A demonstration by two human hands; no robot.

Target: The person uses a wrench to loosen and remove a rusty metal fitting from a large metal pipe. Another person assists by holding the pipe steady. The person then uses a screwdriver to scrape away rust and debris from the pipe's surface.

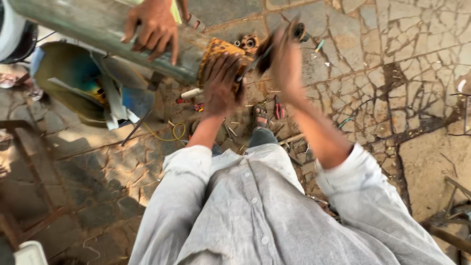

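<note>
At twelve o'clock — left hand (222, 84) pressing fingers-spread on rusty pipe end (218, 54), right hand (286, 61) clamped round blurred dark tool (265, 49) — best kept steady.

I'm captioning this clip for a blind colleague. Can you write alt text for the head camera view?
Seen from above, a person's left hand presses a patterned orange cloth against the end of a large grey-green metal cylinder, while the right hand grips a dark tool, blurred. Another person's hand rests on the cylinder, above cracked stone paving.
</note>
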